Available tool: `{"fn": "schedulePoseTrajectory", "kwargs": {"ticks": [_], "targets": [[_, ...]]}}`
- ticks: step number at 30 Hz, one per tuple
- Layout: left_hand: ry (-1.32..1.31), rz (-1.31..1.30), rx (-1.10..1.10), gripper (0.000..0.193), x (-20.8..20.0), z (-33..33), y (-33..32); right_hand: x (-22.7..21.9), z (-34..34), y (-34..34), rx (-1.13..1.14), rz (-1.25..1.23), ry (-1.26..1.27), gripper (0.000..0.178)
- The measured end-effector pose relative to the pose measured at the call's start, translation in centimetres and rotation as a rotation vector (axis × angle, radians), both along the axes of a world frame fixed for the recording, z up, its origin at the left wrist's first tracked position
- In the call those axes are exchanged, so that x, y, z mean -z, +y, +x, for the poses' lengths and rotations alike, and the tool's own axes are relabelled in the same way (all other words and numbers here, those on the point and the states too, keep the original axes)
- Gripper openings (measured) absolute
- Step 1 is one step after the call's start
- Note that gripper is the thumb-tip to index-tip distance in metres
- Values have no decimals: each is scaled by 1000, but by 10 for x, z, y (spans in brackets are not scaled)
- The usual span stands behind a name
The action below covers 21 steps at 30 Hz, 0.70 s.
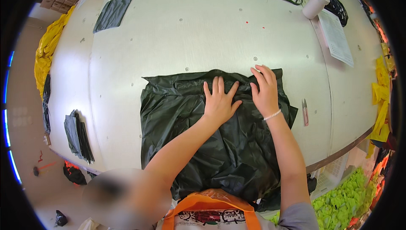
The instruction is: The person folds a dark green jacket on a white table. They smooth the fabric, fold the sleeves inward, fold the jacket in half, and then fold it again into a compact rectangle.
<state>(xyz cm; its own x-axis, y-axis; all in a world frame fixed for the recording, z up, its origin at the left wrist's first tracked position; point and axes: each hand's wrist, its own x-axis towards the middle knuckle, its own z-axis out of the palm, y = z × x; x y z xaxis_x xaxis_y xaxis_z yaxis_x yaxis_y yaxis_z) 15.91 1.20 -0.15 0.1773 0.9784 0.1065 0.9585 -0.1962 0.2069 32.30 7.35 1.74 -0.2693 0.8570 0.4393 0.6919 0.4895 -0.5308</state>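
A dark green, shiny piece of fabric lies spread and wrinkled on the table in front of me, its near part hanging toward my lap. My left hand rests flat on it near the far edge, fingers spread. To its right, my right hand is raised slightly at the far right part of the fabric, fingers apart and curved, holding nothing that I can see. A bracelet circles my right wrist. Along the far edge the fabric lies in a folded, rumpled strip.
Thread snips lie right of the fabric. Folded dark pieces sit at the left edge, another dark piece far left. Far right are a white cup and a paper sheet. Yellow fabric hangs over the left side.
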Motion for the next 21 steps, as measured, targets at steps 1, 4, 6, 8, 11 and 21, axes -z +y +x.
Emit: {"fn": "schedulePoseTrajectory", "kwargs": {"ticks": [1, 4, 6, 8, 11, 21], "targets": [[-6, -16, 8, 57, -1, 5, 7, 19, 10, 6, -49, -53, -99, 33], [-56, -20, 16, 44, -8, 20, 30, 36, 24, 17, -157, -181, -210, 26], [-184, -213, -19, 36, 1, 26, 39, 35, 24, 19, -186, -239, -179, 23], [-466, -16, -145, 26, 7, 25, 38, 33, 24, 21, -169, -276, -98, 22], [-758, -5, -261, 29, 14, 19, 38, 28, 18, 23, -142, -553, 271, 24], [-817, -160, -14, 22, 3, 4, 45, 13, 11, 18, -250, -622, 348, 17]]}}
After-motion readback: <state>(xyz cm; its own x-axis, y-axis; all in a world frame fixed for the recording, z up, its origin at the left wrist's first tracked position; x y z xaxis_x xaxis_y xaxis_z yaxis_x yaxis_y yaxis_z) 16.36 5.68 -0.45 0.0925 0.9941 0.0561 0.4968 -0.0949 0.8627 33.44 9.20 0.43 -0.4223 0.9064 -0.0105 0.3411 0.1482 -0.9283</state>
